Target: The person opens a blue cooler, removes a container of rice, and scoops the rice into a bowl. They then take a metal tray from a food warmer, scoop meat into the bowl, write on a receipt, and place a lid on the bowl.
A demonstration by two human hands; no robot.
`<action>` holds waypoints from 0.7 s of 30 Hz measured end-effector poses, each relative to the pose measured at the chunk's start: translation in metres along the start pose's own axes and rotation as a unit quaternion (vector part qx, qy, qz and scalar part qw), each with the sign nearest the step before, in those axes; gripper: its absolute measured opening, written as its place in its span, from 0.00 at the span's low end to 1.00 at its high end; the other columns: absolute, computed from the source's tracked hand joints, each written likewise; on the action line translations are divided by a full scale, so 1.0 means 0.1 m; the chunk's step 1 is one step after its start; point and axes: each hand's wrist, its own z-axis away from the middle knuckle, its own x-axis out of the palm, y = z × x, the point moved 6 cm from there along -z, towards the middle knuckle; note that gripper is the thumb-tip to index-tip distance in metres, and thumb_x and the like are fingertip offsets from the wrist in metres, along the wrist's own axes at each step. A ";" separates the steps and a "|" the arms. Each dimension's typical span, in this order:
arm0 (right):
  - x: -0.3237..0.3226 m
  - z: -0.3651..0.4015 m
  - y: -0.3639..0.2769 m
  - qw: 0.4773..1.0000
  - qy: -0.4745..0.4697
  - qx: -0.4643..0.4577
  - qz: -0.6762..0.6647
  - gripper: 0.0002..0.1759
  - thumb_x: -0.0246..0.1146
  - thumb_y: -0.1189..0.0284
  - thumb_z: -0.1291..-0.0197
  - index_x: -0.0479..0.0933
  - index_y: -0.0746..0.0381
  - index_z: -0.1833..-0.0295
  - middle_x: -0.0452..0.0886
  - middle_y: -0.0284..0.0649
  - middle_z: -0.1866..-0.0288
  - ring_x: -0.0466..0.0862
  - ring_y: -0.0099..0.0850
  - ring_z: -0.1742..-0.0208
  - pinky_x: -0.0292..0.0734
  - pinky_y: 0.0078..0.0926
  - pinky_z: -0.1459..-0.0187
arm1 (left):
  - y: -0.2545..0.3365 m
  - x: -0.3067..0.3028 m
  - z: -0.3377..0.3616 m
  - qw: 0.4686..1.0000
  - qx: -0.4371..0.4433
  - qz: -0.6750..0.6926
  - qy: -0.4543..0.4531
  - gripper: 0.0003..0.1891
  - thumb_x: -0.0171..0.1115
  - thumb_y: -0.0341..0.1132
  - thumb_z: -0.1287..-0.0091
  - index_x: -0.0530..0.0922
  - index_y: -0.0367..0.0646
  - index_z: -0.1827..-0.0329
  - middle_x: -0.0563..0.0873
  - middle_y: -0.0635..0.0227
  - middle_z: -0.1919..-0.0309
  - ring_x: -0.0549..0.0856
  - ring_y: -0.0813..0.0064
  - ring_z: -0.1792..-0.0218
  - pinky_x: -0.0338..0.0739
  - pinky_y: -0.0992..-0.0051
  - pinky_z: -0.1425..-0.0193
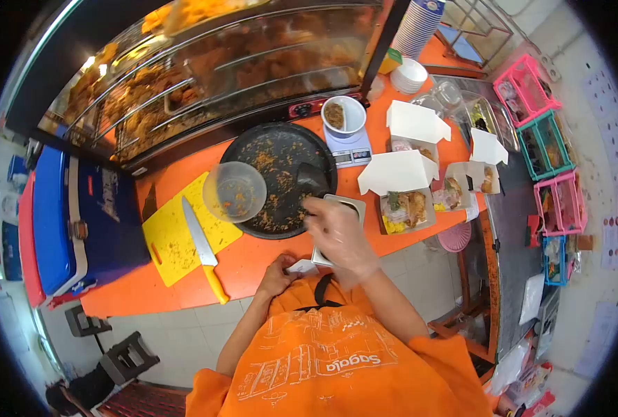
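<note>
My right hand [339, 235], in a clear plastic glove, is over a metal container [321, 254] at the table's front edge; its fingers are bent and blurred near the rim of a round black tray [253, 149] with brown crumbs. My left hand [276, 276] is bare and closed at the front edge, beside a small white thing [299, 268] that its fingers seem to grip. A black scoop [312, 179] lies in the tray, and a clear round bowl [234, 192] overlaps its left side.
A knife [199, 233] lies on a yellow cutting board [177, 258] at left. A white bowl [353, 117] stands on a scale [349, 150]. Open food boxes [406, 210] stand at right. Behind is a glass food cabinet [253, 69]; a blue cooler [107, 215] is far left.
</note>
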 end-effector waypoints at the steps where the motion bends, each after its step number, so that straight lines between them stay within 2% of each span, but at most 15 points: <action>1: 0.17 -0.09 -0.12 0.999 -0.033 -0.036 -0.012 0.15 0.61 0.73 0.39 0.81 0.69 0.50 0.85 0.55 0.56 0.83 0.53 0.55 0.77 0.43 0.49 | 0.14 0.01 0.08 0.999 -0.014 0.045 -0.013 0.18 0.74 0.34 0.42 0.82 0.36 0.51 0.88 0.63 0.65 0.85 0.71 0.64 0.79 0.71 0.56; 3: 0.50 -0.14 -0.06 0.994 -0.087 -0.022 0.061 0.15 0.61 0.72 0.39 0.81 0.70 0.50 0.85 0.55 0.54 0.84 0.51 0.55 0.79 0.40 0.50 | 0.14 -0.03 0.32 0.994 -0.041 0.099 -0.018 0.17 0.71 0.32 0.39 0.81 0.35 0.49 0.88 0.64 0.63 0.85 0.74 0.63 0.79 0.73 0.56; 5: 0.36 0.01 0.09 0.997 -0.010 0.072 -0.022 0.14 0.61 0.72 0.38 0.81 0.70 0.51 0.85 0.55 0.55 0.86 0.49 0.56 0.80 0.39 0.52 | 0.03 -0.15 0.47 0.988 -0.080 0.131 0.037 0.16 0.67 0.28 0.36 0.81 0.34 0.45 0.88 0.65 0.59 0.85 0.76 0.60 0.79 0.74 0.55; 6: 0.21 0.12 0.35 0.993 0.063 0.098 -0.002 0.13 0.62 0.73 0.38 0.81 0.69 0.51 0.86 0.55 0.58 0.87 0.47 0.59 0.81 0.38 0.56 | 0.01 -0.27 0.60 0.987 -0.048 0.135 0.074 0.18 0.67 0.27 0.35 0.79 0.36 0.42 0.86 0.64 0.55 0.84 0.75 0.58 0.79 0.73 0.53; 7: -0.06 0.20 0.33 0.984 0.097 0.125 0.078 0.14 0.63 0.74 0.36 0.79 0.71 0.49 0.87 0.49 0.60 0.86 0.34 0.60 0.81 0.31 0.56 | 0.02 -0.40 0.77 0.973 -0.035 0.176 0.145 0.19 0.65 0.26 0.35 0.79 0.37 0.41 0.86 0.64 0.55 0.84 0.76 0.57 0.79 0.74 0.52; 8: -0.25 0.36 0.50 0.972 0.126 0.193 0.043 0.16 0.64 0.71 0.34 0.78 0.71 0.47 0.86 0.46 0.59 0.86 0.31 0.59 0.81 0.32 0.56 | 0.07 -0.53 0.95 0.953 -0.022 0.213 0.214 0.19 0.64 0.25 0.34 0.79 0.38 0.39 0.86 0.65 0.54 0.83 0.76 0.56 0.79 0.74 0.52; 10: -0.32 0.65 1.08 0.962 0.100 0.249 0.045 0.18 0.64 0.69 0.34 0.77 0.72 0.46 0.86 0.46 0.58 0.85 0.31 0.59 0.81 0.31 0.56 | 0.26 -0.69 1.27 0.910 -0.066 0.305 0.275 0.22 0.62 0.23 0.35 0.77 0.40 0.36 0.85 0.65 0.52 0.83 0.76 0.55 0.79 0.76 0.50; 11: -0.26 0.80 1.43 0.952 0.080 0.294 0.039 0.19 0.65 0.68 0.33 0.77 0.72 0.45 0.86 0.45 0.58 0.85 0.30 0.59 0.81 0.31 0.56 | 0.29 -0.72 1.31 0.912 -0.065 0.306 0.265 0.22 0.62 0.23 0.35 0.77 0.40 0.36 0.85 0.65 0.52 0.83 0.76 0.55 0.79 0.76 0.50; 13: 0.08 1.06 2.01 0.932 0.032 0.355 -0.065 0.20 0.66 0.66 0.33 0.76 0.72 0.45 0.86 0.44 0.57 0.84 0.30 0.60 0.80 0.30 0.57 | 0.25 -0.89 1.40 0.911 -0.052 0.266 0.310 0.17 0.60 0.23 0.34 0.81 0.37 0.42 0.86 0.65 0.57 0.84 0.78 0.55 0.79 0.77 0.51; 14: 0.15 1.12 2.06 0.948 0.023 0.314 -0.053 0.18 0.65 0.68 0.34 0.77 0.72 0.47 0.86 0.43 0.58 0.84 0.30 0.62 0.80 0.31 0.58 | 0.16 -0.96 1.45 0.914 -0.047 0.267 0.302 0.17 0.60 0.23 0.34 0.81 0.37 0.42 0.86 0.65 0.57 0.84 0.78 0.55 0.79 0.77 0.51; 16: 0.20 1.08 2.00 0.965 0.020 0.258 -0.044 0.16 0.63 0.70 0.34 0.78 0.72 0.49 0.86 0.43 0.62 0.84 0.30 0.64 0.79 0.33 0.60 | -0.02 -1.04 1.39 0.972 -0.110 0.008 0.205 0.11 0.59 0.26 0.32 0.85 0.35 0.51 0.87 0.64 0.63 0.84 0.78 0.60 0.79 0.76 0.55; 17: 0.19 1.11 1.96 0.967 0.024 0.250 -0.046 0.15 0.62 0.71 0.35 0.78 0.72 0.50 0.85 0.43 0.64 0.83 0.30 0.65 0.79 0.34 0.60 | -0.07 -1.01 1.39 0.974 -0.098 0.007 0.204 0.11 0.59 0.26 0.32 0.85 0.35 0.51 0.87 0.64 0.63 0.84 0.78 0.60 0.79 0.76 0.55; 19: 0.13 1.19 1.88 0.969 0.025 0.245 -0.022 0.14 0.60 0.73 0.41 0.80 0.69 0.53 0.84 0.55 0.65 0.86 0.45 0.61 0.79 0.41 0.55 | 0.04 -0.99 1.40 0.960 -0.007 -0.109 0.257 0.10 0.58 0.28 0.31 0.86 0.33 0.57 0.87 0.65 0.68 0.83 0.79 0.68 0.78 0.75 0.62; 20: 0.08 1.24 1.74 0.975 -0.004 0.220 -0.006 0.13 0.60 0.73 0.42 0.80 0.69 0.54 0.84 0.54 0.66 0.86 0.45 0.62 0.79 0.41 0.55 | 0.08 -0.95 1.45 0.959 0.001 -0.113 0.259 0.10 0.58 0.28 0.31 0.86 0.33 0.57 0.87 0.65 0.68 0.83 0.79 0.68 0.78 0.75 0.62; 21: -0.04 1.17 1.44 0.982 -0.035 0.187 0.012 0.13 0.60 0.73 0.42 0.80 0.69 0.54 0.84 0.54 0.67 0.86 0.45 0.63 0.79 0.40 0.56 | 0.17 -0.85 1.46 0.966 -0.058 -0.079 0.241 0.11 0.59 0.30 0.30 0.86 0.32 0.57 0.88 0.64 0.68 0.83 0.79 0.69 0.78 0.75 0.63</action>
